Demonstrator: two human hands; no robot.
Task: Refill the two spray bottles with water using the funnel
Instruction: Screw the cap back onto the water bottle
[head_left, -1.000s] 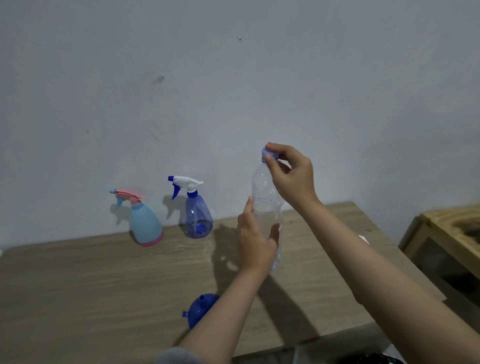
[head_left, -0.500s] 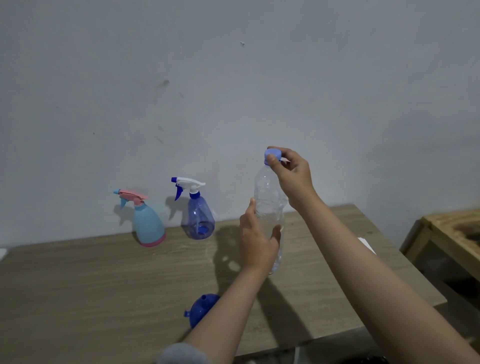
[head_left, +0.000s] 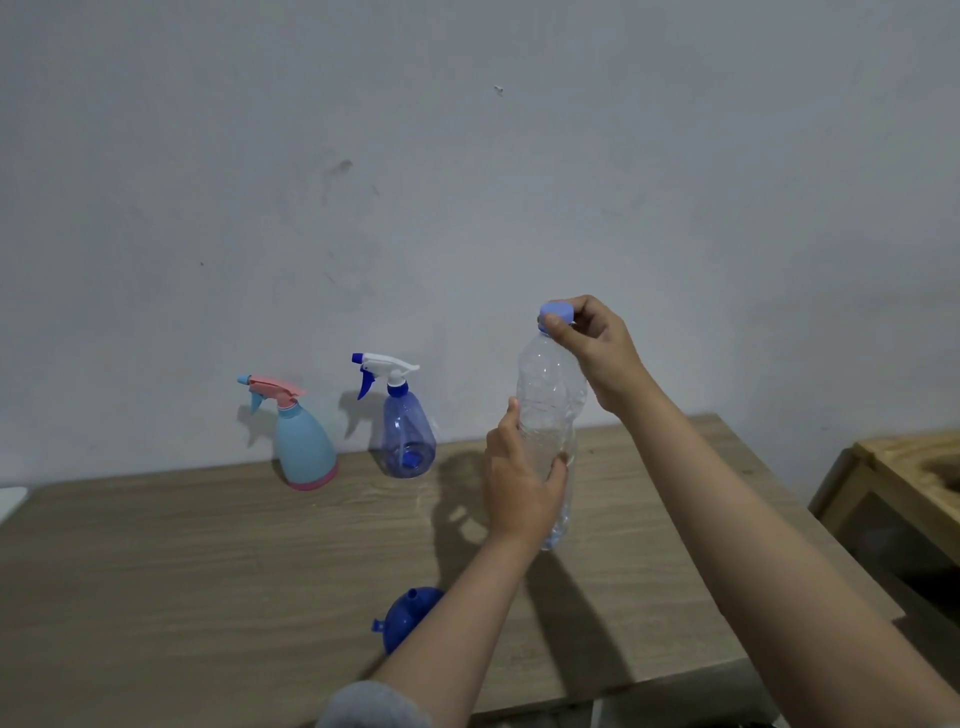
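Note:
A clear plastic water bottle stands upright over the wooden table. My left hand grips its lower body. My right hand pinches its blue cap from above. Against the wall stand two spray bottles: a light blue one with a pink trigger and a transparent blue one with a white trigger, both with their heads on. A blue funnel lies on its side near the table's front, partly hidden by my left forearm.
A grey wall rises right behind the table. A lower wooden stand sits off the table's right edge. A white object shows at the far left edge.
My right hand has turned a little on the cap, showing more of it. The view has shifted slightly. The bottle and my left hand keep their place.

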